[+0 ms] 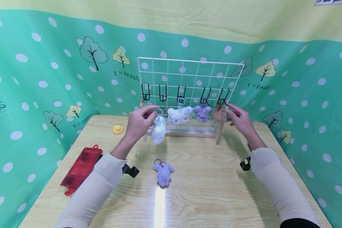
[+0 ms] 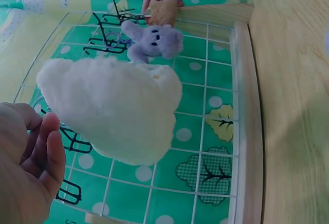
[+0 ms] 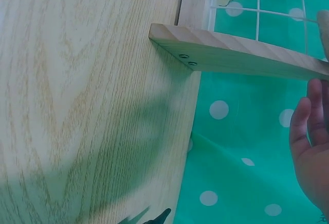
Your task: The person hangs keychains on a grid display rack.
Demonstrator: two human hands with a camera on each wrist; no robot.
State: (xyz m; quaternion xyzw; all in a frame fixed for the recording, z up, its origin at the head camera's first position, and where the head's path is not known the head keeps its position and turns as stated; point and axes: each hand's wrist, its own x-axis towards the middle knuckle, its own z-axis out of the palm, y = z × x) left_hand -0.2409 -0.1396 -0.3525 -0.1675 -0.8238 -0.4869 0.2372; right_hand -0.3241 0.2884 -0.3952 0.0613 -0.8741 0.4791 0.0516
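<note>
A white-and-pale-blue plush keychain hangs below the fingertips of my left hand, which pinches its ring in front of the wire rack. In the left wrist view this plush fills the middle and covers part of the rack. My right hand holds the right side of the white wire rack at its wooden end post. Beside those fingers hangs a brown plush. Also on the rack's hooks are a purple plush and a white plush.
Black hooks line the rack, the two at the left bearing no plush. Another purple plush keychain lies on the table. A red plaid piece lies at the left, and a yellow duck sits near the back.
</note>
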